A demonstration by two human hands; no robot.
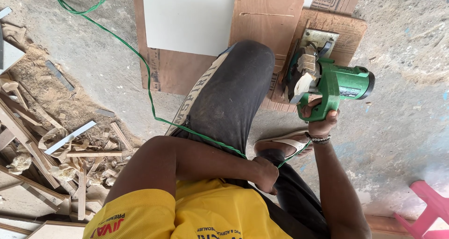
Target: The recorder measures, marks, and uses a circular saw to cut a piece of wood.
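Right hand [322, 119] up front, fingers wrapped tight round the handle of the green saw [334, 84], a handheld circular type w/ its blade guard facing left. Saw sits just off the right edge of the brown board [266, 14], held above a smaller wood block [336, 31] at the board's corner; can't tell if it's touching the block or hanging just over it. Bead bracelet [319, 139] on that wrist.

Left hand [265, 174] low, near the body, fingers shut on the green cord [149, 87]. Cord runs from that fist up over the dark trouser leg [234, 94], across the concrete floor [397, 126] & loops off the top left of view. A short stretch also runs right from the fist toward the sandalled foot [285, 145], which is planted on the floor just below the saw hand.

Knee is bent out over the board. A white sheet [189, 19] lies flat on the board's left part, partly tucked behind the knee. Yellow shirt [187, 215] fills the bottom of view.

Left side: heap of wood offcuts & sawdust [56, 141], strips lying every which way, well apart from both hands. Bottom right corner: 1 pink plastic stool [428, 211], only part in view.
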